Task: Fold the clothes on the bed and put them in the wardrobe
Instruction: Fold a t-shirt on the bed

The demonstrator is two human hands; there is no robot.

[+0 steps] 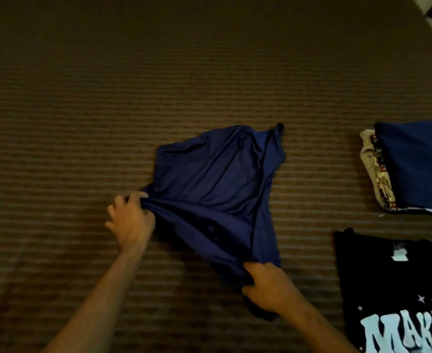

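Navy blue garment (217,189) lay crumpled mid-bed (82,110), left hand (131,220) fingers pinched its left edge, right hand (268,286) fingers gripped its near corner, folded stack (413,169) and black printed T-shirt (388,289) at right

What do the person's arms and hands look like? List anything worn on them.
Both forearms are bare as far as the frame shows, with no sleeves in view. The left hand and right hand carry no gloves, and no watch, bracelet or ring is visible on them.
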